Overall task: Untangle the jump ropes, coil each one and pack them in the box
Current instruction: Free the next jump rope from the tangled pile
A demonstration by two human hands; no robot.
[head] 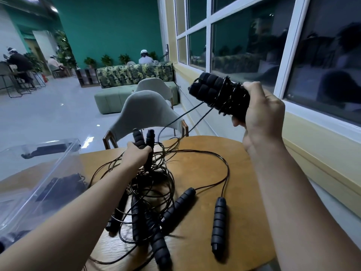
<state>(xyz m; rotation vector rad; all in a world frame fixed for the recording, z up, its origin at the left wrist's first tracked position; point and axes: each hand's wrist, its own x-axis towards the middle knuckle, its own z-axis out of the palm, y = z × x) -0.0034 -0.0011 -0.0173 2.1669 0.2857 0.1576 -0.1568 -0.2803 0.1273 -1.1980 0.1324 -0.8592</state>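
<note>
The right hand is raised above the far right corner of the worktop. Its fingers are curled tight round one end of a bundle of black ribbed foam handles, stacked side by side and lashed with turns of thin glossy cord. Two strands of that cord slope from the bundle down across the far edge into the tangle, a loose heap of dark wiry loops lying mid-worktop. The left hand reaches over the heap, fingers wrapped round a pair of handles that stand upright near the far edge. More loose handles, the same segmented matte foam cylinders, lie fanned towards the near edge; one rests apart from the heap, joined to it by a single wide loop of cord. The worktop is warm, grained wood with a rounded outline, and bare wood shows along its right side and far right corner. The box, clear thin-walled plastic, sits at the left edge, with dark coiled shapes showing through its wall. A grey curved-back chair stands just beyond the far edge, and a white-framed window runs along the right.
</note>
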